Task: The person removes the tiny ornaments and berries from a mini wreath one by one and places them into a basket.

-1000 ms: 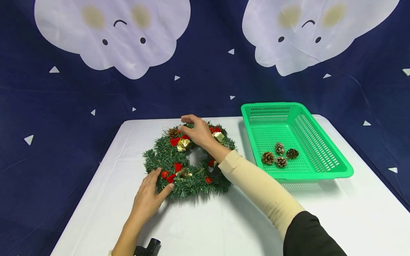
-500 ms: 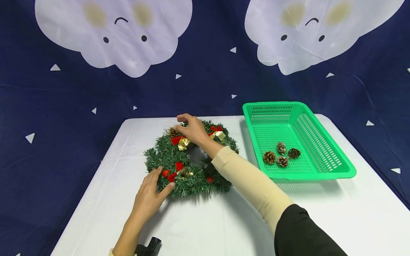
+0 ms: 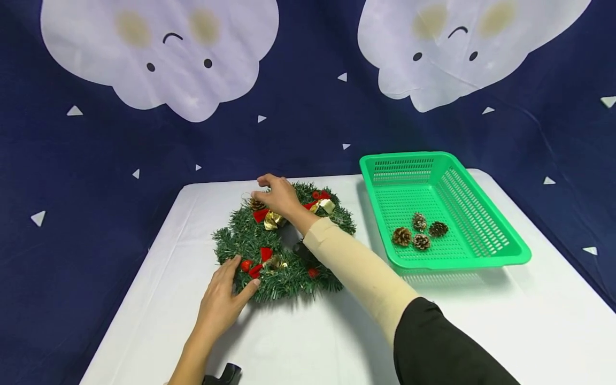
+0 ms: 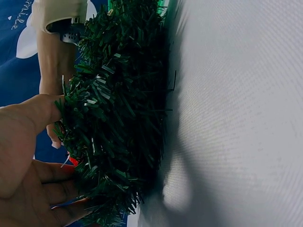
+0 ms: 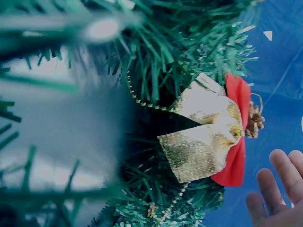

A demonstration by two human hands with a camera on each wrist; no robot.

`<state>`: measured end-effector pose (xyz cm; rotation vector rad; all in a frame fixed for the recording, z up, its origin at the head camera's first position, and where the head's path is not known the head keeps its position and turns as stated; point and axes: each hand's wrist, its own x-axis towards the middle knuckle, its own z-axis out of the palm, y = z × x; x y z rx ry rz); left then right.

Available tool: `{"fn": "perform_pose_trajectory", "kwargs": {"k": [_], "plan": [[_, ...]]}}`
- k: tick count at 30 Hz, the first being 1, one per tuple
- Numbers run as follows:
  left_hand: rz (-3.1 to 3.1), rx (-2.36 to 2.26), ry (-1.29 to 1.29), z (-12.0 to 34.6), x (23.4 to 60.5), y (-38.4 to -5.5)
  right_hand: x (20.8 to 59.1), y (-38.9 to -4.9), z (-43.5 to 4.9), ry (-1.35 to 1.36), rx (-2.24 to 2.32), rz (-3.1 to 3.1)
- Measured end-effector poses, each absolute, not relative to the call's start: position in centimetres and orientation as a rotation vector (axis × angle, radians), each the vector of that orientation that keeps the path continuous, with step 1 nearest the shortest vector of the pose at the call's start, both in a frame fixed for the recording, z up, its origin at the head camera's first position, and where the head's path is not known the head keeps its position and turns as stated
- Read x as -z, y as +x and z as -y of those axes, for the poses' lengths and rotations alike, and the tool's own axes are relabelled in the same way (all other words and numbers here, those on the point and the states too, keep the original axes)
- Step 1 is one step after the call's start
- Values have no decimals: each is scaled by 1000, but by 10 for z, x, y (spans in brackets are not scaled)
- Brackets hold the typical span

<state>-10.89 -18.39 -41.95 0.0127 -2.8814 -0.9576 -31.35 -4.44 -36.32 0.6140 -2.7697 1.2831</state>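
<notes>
A green tinsel wreath [image 3: 240, 235] with red and gold bows and red berries lies on the white table. My left hand [image 3: 220, 302] touches its near left edge with thumb and fingers spread; in the left wrist view the thumb [image 4: 47, 108] lies against the green strands. Over the wreath's far left part is my right hand [image 3: 280, 199], its fingertips just by a brown pine cone [image 3: 257, 205] at the rim. In the right wrist view that hand's fingers [image 5: 272, 189] look extended, apart from the cone [image 5: 255, 122]. A gold bow [image 5: 199, 151] with red ribbon sits beside them.
A green perforated basket [image 3: 462, 263] stands to the right of the wreath, with several pine cones [image 3: 401, 236] inside. Behind the white table [image 3: 289, 342] hangs a dark blue cloth [image 3: 308, 139] with clouds. Something black [image 3: 228, 374] is beside my left wrist.
My right hand has moved left across the wreath's far side, closer to the pine cone on its rim. The left hand and the basket keep their places.
</notes>
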Motion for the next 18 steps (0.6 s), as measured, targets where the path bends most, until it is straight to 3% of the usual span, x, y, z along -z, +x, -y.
{"fn": "perform_pose_trajectory", "kwargs": {"k": [18], "plan": [[2883, 954, 23, 184, 419, -108, 372, -324, 54, 607, -1125, 2871]]}}
